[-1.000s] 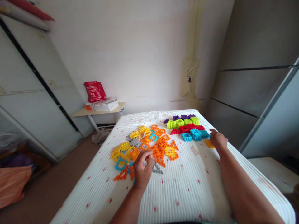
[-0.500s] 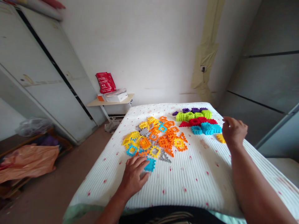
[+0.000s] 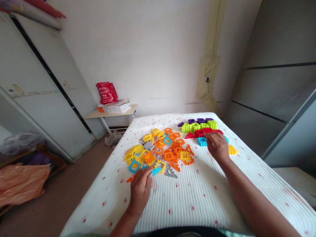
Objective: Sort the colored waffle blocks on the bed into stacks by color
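I sit at a white ribbed mattress (image 3: 197,197) with small red marks. My left hand (image 3: 141,189) is closed, its fingertips pinching a blue flat plastic piece (image 3: 156,171) at the near edge of a loose pile of orange, yellow, grey and blue interlocking pieces (image 3: 163,149). My right hand (image 3: 217,146) lies with fingers stretched out over a stack of blue pieces (image 3: 202,141). Behind that stack are sorted rows of red (image 3: 201,133), green (image 3: 198,126) and purple pieces (image 3: 197,120). A yellow piece (image 3: 232,150) lies just right of my right hand.
A small side table (image 3: 98,115) beyond the mattress holds a red bag (image 3: 106,92) and a white box (image 3: 119,107). A grey wardrobe (image 3: 37,82) stands at the left, an orange plastic bag (image 3: 19,184) on the floor, grey panels (image 3: 276,92) at the right.
My right hand has come down from the air onto the blue stack. My left hand went from lying flat beside the blue piece to pinching it. The view has shifted slightly.
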The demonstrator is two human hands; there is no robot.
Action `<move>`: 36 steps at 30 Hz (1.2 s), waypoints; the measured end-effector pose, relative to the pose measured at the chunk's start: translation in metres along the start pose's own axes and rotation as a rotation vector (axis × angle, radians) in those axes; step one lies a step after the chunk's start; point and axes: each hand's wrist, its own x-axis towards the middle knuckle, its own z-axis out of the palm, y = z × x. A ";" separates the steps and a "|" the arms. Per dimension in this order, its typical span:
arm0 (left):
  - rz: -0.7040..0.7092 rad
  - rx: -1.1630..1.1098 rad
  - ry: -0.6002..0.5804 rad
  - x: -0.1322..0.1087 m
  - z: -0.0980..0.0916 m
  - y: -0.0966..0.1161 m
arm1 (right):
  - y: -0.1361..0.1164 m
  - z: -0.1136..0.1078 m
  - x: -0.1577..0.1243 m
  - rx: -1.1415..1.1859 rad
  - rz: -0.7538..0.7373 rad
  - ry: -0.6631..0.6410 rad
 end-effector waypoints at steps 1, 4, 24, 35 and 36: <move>-0.120 -0.096 0.031 0.008 0.009 0.006 | -0.012 0.004 -0.002 0.064 -0.053 0.000; -0.423 -0.455 0.109 0.039 0.043 0.025 | -0.043 0.016 -0.012 0.258 -0.210 0.017; -0.611 -0.784 0.101 0.061 0.111 0.032 | -0.086 0.046 -0.039 0.193 -0.280 -0.213; -0.591 -0.789 0.114 0.061 0.106 0.038 | 0.035 -0.003 0.006 0.062 0.352 0.296; -0.595 -0.792 0.109 0.061 0.106 0.038 | 0.056 -0.010 0.006 0.007 0.456 0.280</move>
